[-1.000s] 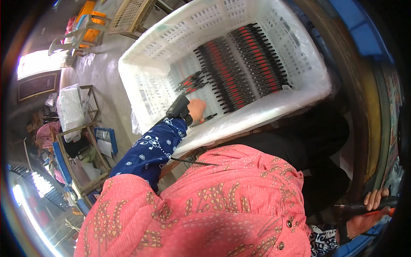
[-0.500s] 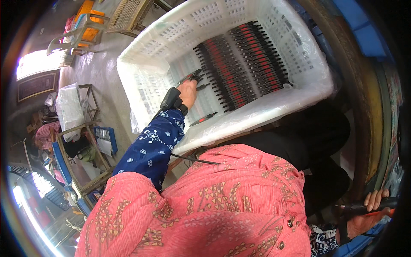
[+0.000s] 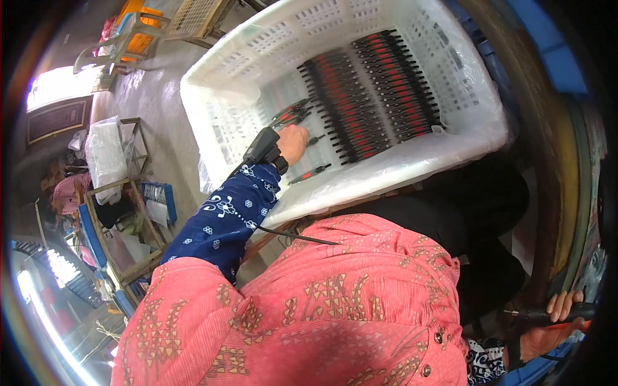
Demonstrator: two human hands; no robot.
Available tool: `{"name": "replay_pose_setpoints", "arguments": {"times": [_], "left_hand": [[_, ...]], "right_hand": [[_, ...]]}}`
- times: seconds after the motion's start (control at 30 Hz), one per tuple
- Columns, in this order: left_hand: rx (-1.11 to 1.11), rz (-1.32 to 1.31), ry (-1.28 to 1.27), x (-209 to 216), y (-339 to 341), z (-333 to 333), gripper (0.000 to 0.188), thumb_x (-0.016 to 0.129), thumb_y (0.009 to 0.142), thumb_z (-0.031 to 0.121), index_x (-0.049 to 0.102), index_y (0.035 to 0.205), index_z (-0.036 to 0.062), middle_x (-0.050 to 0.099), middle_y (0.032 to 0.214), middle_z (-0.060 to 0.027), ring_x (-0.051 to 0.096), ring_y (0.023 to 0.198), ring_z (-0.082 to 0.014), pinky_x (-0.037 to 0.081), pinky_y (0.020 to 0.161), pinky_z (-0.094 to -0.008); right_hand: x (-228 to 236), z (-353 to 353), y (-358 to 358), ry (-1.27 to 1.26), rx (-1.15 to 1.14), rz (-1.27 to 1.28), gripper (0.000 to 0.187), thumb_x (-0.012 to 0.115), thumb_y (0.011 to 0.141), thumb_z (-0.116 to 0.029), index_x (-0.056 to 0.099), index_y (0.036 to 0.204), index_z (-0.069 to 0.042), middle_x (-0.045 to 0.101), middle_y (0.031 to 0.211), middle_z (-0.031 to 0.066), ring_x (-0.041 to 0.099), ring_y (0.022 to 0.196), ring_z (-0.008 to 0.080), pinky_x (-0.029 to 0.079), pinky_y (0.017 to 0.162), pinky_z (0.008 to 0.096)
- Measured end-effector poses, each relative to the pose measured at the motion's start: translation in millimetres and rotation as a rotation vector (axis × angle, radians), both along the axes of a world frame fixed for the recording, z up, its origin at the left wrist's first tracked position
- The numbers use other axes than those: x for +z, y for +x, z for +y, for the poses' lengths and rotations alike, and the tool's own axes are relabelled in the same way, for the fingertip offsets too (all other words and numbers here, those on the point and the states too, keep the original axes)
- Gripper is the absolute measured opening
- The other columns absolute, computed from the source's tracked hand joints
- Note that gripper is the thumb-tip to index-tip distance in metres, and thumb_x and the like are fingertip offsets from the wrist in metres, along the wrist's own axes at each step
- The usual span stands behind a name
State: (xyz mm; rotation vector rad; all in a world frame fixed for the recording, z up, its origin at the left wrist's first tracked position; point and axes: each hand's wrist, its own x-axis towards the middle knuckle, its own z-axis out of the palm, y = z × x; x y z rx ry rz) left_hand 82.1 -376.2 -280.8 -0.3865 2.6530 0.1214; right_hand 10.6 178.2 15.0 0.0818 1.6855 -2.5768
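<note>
My left hand (image 3: 293, 144), in a blue flowered sleeve with a black device strapped at the wrist, reaches down into a white plastic crate (image 3: 257, 61). Its fingers are curled and partly hidden, closed around a slim dark pen-shaped part (image 3: 315, 140) whose end sticks out. Just beyond lies a small bunch of black-and-red pen-shaped parts (image 3: 291, 113); a single one (image 3: 310, 174) rests nearer me. To the right, two neat rows of such parts (image 3: 396, 87) line the crate floor. At the lower right, my right hand (image 3: 559, 312) grips a black electric screwdriver (image 3: 531, 314).
Clear plastic film lines the crate. A brown curved edge (image 3: 547, 161) runs along the right side, with blue bins (image 3: 547, 38) beyond. On the left are a wooden frame (image 3: 138, 222), a plastic-wrapped bundle (image 3: 106, 154) and a chair (image 3: 122, 42) on the grey floor.
My left hand has drawn back slightly toward me from the small bunch, and a dark part has moved along with it. My right hand stays on the screwdriver.
</note>
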Motion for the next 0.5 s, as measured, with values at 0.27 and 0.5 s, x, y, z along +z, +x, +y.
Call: {"name": "replay_pose_setpoints", "arguments": {"times": [0.27,0.5], "left_hand": [[-0.059,-0.188,0.2,-8,15,10,0.013,0.072,0.06,0.008,0.064,0.07,0.0084,0.063,0.071,-0.0138,0.062,0.069,-0.0336,0.049,0.06,-0.0412],[-0.09,-0.114,0.149,-7,24,20,0.006,0.068,0.063,0.006,0.065,0.068,0.0077,0.063,0.071,-0.0169,0.063,0.071,-0.0345,0.05,0.06,-0.042]], "right_hand": [[2,-7,-2,0.142,-0.028,0.04,0.04,0.06,0.088,-0.034,0.042,0.104,-0.002,0.044,0.065,0.0011,0.045,0.056,0.008,0.042,0.053,0.0198],[4,-7,2,0.165,-0.041,0.03,0.041,0.058,0.089,-0.036,0.043,0.106,-0.001,0.044,0.066,0.0007,0.045,0.057,0.0082,0.042,0.056,0.0211]]}}
